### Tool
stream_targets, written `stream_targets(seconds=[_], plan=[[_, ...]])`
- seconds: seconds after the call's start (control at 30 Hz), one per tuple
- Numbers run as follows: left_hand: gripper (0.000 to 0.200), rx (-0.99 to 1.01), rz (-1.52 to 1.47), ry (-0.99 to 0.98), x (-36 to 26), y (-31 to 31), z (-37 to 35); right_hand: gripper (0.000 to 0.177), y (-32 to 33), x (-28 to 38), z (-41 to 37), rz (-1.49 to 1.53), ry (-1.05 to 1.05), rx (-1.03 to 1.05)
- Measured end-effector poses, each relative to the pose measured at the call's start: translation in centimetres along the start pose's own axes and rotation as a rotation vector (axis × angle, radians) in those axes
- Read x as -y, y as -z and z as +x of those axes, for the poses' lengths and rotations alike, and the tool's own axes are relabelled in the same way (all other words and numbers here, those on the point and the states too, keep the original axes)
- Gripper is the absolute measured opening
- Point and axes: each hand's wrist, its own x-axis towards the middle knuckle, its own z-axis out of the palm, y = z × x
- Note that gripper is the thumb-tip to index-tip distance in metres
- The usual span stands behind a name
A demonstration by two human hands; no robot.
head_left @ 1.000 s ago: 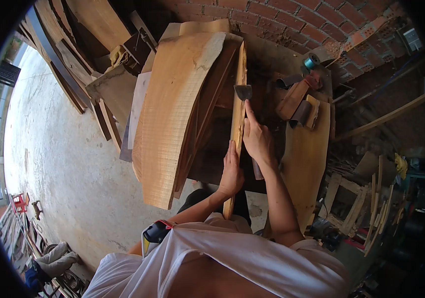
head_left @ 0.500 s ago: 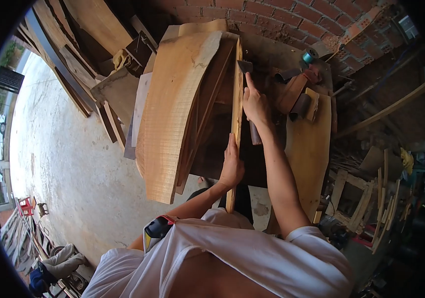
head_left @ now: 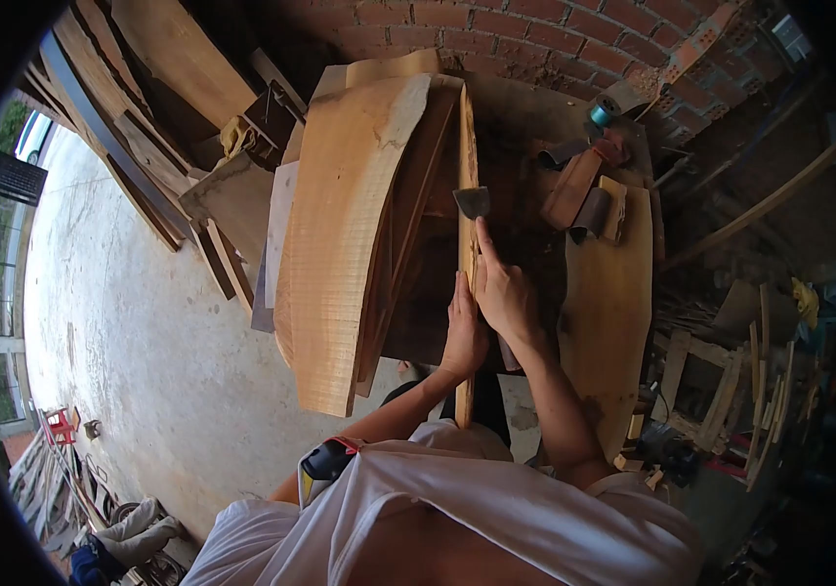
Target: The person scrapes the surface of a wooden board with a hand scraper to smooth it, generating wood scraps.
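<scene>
A long, narrow wooden strip [head_left: 466, 146] runs from the far end of the bench toward my body. My left hand [head_left: 464, 337] is wrapped around its nearer part, fingers pointing forward. In my right hand [head_left: 506, 298] is a scraper [head_left: 473, 202] with a dark, flared blade; the index finger stretches along it toward the blade. The blade lies across the strip, ahead of both hands. Part of the scraper's handle shows below my right palm; the rest is hidden. My two hands are close together, the right slightly farther forward.
Wide boards [head_left: 340, 225] lie stacked left of the strip. A pale board [head_left: 608, 303] lies to the right, with curled sandpaper [head_left: 589, 215] and wood blocks at its far end. A teal spool [head_left: 604, 109] stands near the brick wall [head_left: 535, 39]. More planks lean at far left.
My right hand has drawn the scraper back along the strip toward my body, close to my left hand. The left hand stays on the strip.
</scene>
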Motion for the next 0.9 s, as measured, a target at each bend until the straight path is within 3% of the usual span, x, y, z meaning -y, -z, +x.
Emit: stream_targets(seconds=[0.23, 0.37, 0.57, 0.7, 0.77, 0.87, 0.9], plan=[[0.09, 0.029, 0.054, -0.013, -0.1, 0.3, -0.2, 0.056, -0.2, 0.0, 8.1, 0.049, 0.011, -0.131], [0.091, 0.036, 0.042, -0.02, 0.5, 0.4, -0.1, 0.057, -0.3, -0.1, 3.2, 0.064, -0.01, -0.062], [0.088, 0.015, -0.046, 0.023, -0.7, 1.2, 0.5, 0.059, 0.0, 0.4, 6.3, 0.014, 0.004, -0.066], [0.088, -0.027, 0.081, -0.079, 0.9, -0.3, 0.4, 0.058, -0.6, -0.5, 3.7, 0.075, 0.007, -0.116], [0.087, 0.009, 0.032, -0.024, -0.2, 0.3, 0.8, 0.056, -0.3, -0.6, 1.4, 0.077, 0.025, -0.061], [0.088, 0.004, 0.037, -0.049, -0.4, 0.4, 0.3, 0.054, 0.4, -0.3, 5.8, 0.087, 0.011, -0.066], [0.088, 0.034, -0.04, 0.038, -1.0, 1.1, 0.9, 0.054, 0.6, -0.2, 7.3, 0.098, 0.013, -0.093]])
